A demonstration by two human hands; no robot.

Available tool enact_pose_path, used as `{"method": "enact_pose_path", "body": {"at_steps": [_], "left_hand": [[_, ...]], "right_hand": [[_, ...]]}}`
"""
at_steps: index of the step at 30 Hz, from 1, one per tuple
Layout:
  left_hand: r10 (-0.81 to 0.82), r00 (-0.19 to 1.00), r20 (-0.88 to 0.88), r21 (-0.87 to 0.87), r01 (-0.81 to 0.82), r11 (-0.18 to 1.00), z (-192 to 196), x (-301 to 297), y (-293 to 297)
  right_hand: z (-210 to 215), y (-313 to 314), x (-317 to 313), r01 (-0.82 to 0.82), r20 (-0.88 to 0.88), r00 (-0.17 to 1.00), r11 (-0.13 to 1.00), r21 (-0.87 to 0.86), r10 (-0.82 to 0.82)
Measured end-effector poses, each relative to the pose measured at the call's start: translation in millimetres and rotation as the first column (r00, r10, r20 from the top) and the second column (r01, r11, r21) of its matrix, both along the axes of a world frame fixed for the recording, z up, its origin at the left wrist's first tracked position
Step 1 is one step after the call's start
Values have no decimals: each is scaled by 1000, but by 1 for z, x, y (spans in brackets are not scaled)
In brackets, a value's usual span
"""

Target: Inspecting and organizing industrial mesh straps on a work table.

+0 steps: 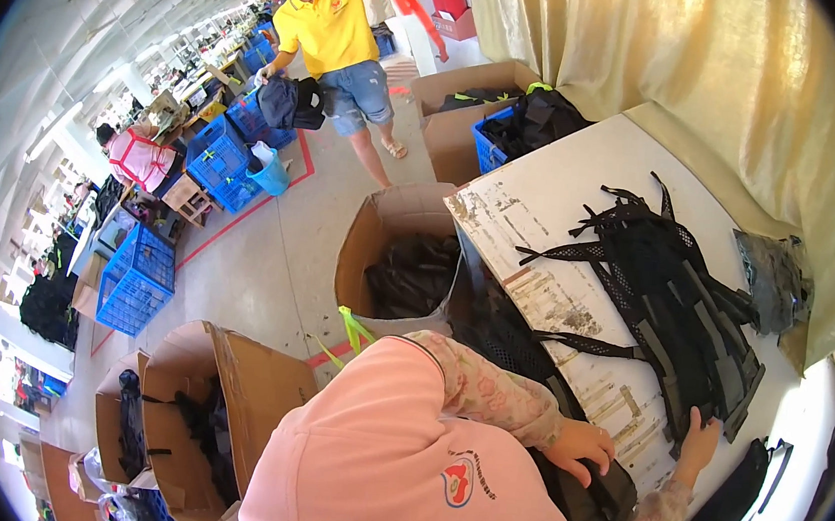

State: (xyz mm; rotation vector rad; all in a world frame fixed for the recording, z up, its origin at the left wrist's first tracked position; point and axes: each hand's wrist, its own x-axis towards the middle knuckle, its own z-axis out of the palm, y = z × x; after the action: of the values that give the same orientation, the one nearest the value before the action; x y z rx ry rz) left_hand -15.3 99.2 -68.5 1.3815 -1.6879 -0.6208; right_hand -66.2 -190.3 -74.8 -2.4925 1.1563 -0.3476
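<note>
On the white worktable (580,246) lies a black mesh backpack piece (670,305) with grey strips and several straps spread toward the far left. My right hand (697,446) is at its near edge, thumb and fingers closed on the fabric. To its left, my left hand (580,451) rests over a dark grey-black fabric pile (591,498) at the table's near side, its fingers apart. Both forearms wear floral sleeves. Part of the pile is hidden under my left arm.
A clear plastic bag (775,280) lies beside the curtain. Cardboard boxes (406,219) of black goods stand left of the table; a blue crate (489,142) sits behind. Across the aisle, a person in yellow (331,26) carries a dark bag (290,103) near other blue crates (137,279).
</note>
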Motion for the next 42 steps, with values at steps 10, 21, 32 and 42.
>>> {"method": "enact_pose_path", "body": {"at_steps": [10, 21, 32, 42], "left_hand": [[205, 979, -17, -127, -206, 970, 40, 29, -23], [168, 971, 172, -156, -142, 978, 65, 54, -82], [251, 960, 124, -144, -233, 962, 53, 24, -80], [184, 971, 155, 9, -188, 982, 45, 22, -71]], "right_hand": [[11, 32, -12, -252, 692, 713, 962, 107, 110], [93, 107, -66, -462, 552, 779, 867, 185, 297], [78, 109, -78, -455, 609, 754, 865, 212, 248], [61, 109, -83, -494, 603, 754, 831, 257, 262]]}}
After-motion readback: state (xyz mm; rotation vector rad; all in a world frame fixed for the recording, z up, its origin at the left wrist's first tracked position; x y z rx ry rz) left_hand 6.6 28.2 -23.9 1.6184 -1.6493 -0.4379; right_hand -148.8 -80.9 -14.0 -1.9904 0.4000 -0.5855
